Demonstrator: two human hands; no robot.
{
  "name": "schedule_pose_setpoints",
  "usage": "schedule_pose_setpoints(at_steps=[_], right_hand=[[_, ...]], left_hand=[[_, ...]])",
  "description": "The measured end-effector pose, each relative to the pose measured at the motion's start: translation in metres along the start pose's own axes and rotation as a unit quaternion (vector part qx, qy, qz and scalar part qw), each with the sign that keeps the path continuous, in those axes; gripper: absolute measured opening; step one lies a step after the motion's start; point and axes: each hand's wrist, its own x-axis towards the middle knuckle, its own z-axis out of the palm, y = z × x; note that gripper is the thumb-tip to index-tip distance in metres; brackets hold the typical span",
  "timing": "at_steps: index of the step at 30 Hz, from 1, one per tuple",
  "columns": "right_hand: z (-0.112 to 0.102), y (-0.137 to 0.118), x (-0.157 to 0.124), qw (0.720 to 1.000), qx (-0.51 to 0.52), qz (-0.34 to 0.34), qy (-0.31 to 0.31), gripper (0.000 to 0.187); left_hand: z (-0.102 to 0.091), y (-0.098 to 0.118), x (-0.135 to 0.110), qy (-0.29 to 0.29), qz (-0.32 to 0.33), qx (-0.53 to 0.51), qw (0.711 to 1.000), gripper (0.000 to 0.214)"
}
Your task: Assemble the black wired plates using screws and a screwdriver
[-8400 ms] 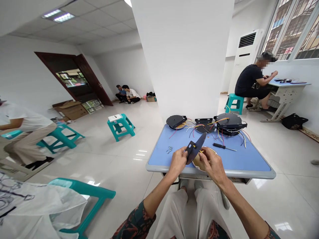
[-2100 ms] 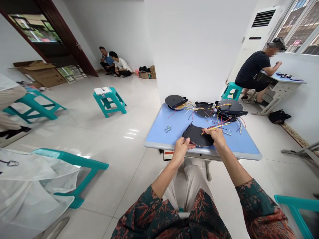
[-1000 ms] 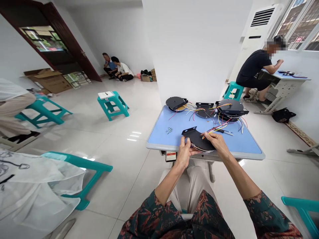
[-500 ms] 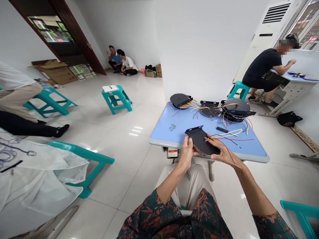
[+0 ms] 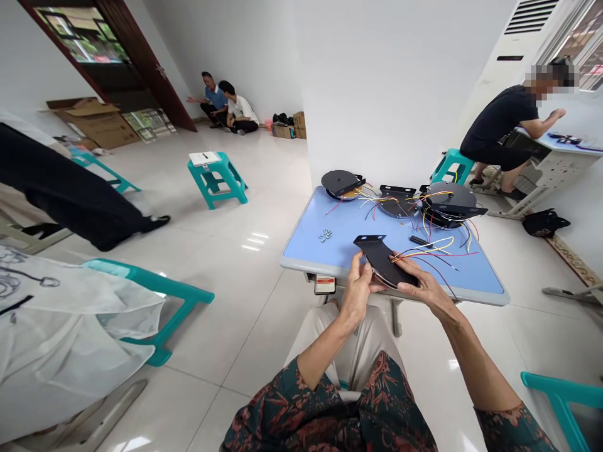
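Observation:
Both hands grip a black round plate with a bent, slotted bracket edge (image 5: 384, 260), held tilted above the table's near edge. My left hand (image 5: 358, 290) closes on its left rim, fingers partly under it. On the right side my right hand (image 5: 426, 290) holds the rim, thumb along the near edge. White, yellow, red and black wires (image 5: 436, 248) come out of the plate's face near the right fingers. A small pile of screws (image 5: 325, 235) lies to the left. Beyond the plate is a short black rod-like piece (image 5: 421, 242).
At the back of the blue table (image 5: 301, 242) lie similar wired black discs (image 5: 340, 184), a bracketed plate (image 5: 398, 202) and a stack of discs (image 5: 450, 201). A green stool (image 5: 217, 179) stands left. Another person (image 5: 504, 125) sits at a desk on the right.
The plate has tilted, its face now looking narrower, and both hands have turned with it. At the left, a passing person's dark-trousered leg has moved rightward.

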Motion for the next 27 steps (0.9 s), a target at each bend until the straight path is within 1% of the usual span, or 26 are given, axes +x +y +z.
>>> schedule_pose_setpoints(at_steps=[5,11,18,23,27], right_hand=[[0.004,-0.003,0.001,0.999,0.020,0.022,0.020,0.077],[0.006,-0.008,0.000,0.999,0.009,0.037,0.039,0.077],[0.007,-0.014,-0.002,0.998,-0.017,0.038,0.037,0.078],[0.009,-0.008,-0.002,0.997,-0.053,0.029,0.055,0.080],[0.011,-0.004,-0.005,0.995,-0.084,0.012,0.062,0.078]], left_hand=[[0.002,0.000,-0.002,0.005,0.013,0.009,1.000,0.051],[0.005,-0.003,-0.004,0.002,0.018,0.026,1.000,0.059],[0.009,-0.002,-0.009,0.006,0.021,0.033,0.999,0.064],[0.010,-0.003,-0.010,0.021,0.014,0.052,0.998,0.060],[0.009,-0.007,-0.012,0.024,0.009,0.054,0.998,0.058]])
